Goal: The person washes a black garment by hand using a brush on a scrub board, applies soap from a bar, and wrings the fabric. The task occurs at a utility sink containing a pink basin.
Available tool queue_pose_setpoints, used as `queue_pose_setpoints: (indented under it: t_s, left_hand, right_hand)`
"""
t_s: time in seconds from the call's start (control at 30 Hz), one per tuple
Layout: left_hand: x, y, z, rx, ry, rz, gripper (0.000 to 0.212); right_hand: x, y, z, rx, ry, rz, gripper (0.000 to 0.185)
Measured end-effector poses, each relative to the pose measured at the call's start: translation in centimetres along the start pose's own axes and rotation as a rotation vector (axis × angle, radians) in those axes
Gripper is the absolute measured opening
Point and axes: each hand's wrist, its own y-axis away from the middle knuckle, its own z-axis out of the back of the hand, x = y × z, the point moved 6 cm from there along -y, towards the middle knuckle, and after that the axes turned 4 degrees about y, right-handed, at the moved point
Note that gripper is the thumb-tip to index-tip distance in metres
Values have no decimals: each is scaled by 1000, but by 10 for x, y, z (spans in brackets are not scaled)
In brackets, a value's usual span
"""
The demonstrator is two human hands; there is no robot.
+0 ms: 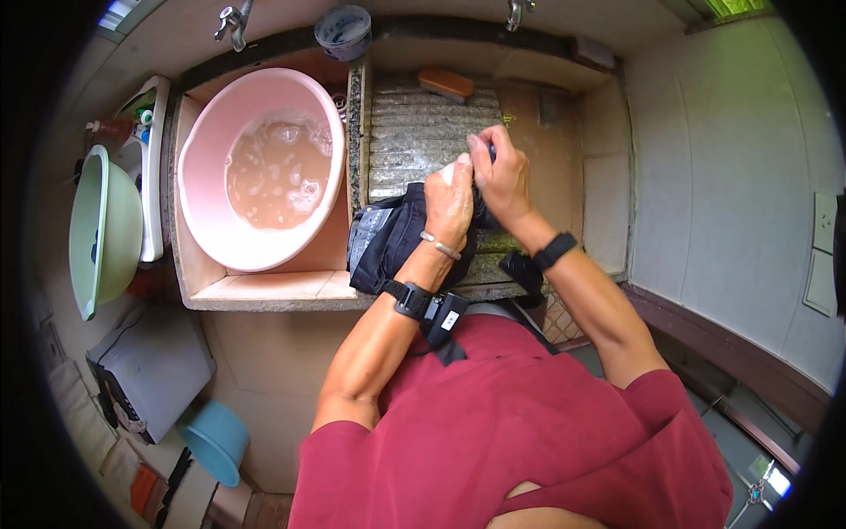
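A dark garment (410, 228), with a grey patch near its left end, lies bunched on the ridged stone washboard (423, 139) of the sink. Over its right part, my left hand (451, 202) grips the cloth, with whitish suds on the fingers. Right beside it, my right hand (503, 168) is closed on a dark bit of the same garment, its fingers curled near my left fingertips. The cloth between the two hands is mostly hidden by them.
To the left, a pink basin (192, 172) of cloudy brownish water sits in the other sink compartment. A scrubbing brush (446, 84) rests at the washboard's back. A small tub (343, 33) stands on the rear ledge between two taps. A green basin (119, 225) leans at far left.
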Motion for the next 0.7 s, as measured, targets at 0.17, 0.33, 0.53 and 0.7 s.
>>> queue_pose_setpoints:
  t_s: [0.17, 0.33, 0.53, 0.7]
  left_hand:
    - [24, -26, 22, 5, 221, 157, 49]
    - [-18, 16, -13, 155, -70, 70, 55]
    - [-40, -3, -18, 196, -366, -394, 46]
    - [-34, 6, -26, 279, -375, -573, 89]
  right_hand:
    - [96, 40, 11, 71, -92, 478, 6]
    - [-49, -5, 17, 123, 312, -4, 18]
    - [-37, 0, 51, 656, -434, -141, 79]
    - [-26, 19, 27, 787, -109, -176, 76]
